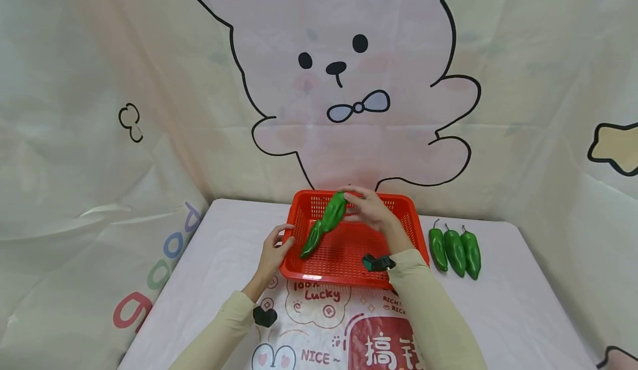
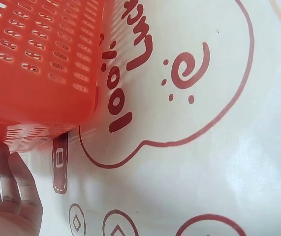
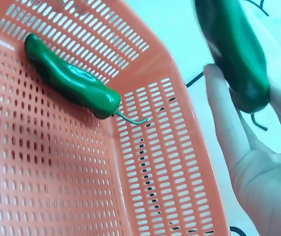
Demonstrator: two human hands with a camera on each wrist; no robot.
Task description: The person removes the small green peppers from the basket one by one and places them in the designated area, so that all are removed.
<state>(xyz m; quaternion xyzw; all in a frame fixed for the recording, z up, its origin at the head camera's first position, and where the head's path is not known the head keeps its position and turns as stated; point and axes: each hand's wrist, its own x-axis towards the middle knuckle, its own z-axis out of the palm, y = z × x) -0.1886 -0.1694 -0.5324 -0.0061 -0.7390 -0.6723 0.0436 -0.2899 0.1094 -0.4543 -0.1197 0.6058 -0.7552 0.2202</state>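
My right hand [image 1: 371, 212] pinches a green pepper [image 1: 334, 212] by its stem end, above the red basket [image 1: 349, 279]. In the right wrist view this held pepper [image 3: 236, 54] points up, its thin stem hanging by the fingers. Another green pepper [image 3: 74, 81] lies inside the basket against its wall, stem toward the near side; in the head view this pepper [image 1: 312, 240] is partly covered by the held one. My left hand [image 1: 273, 251] touches the basket's left side. In the left wrist view its fingers [image 2: 26, 179] are nearly straight, close against the outer wall.
Three green peppers [image 1: 455, 251] lie side by side on the white table, to the right of the basket. A printed mat [image 1: 319, 353] with red lettering lies in front of the basket. A cloth backdrop with a cartoon bear stands behind the table.
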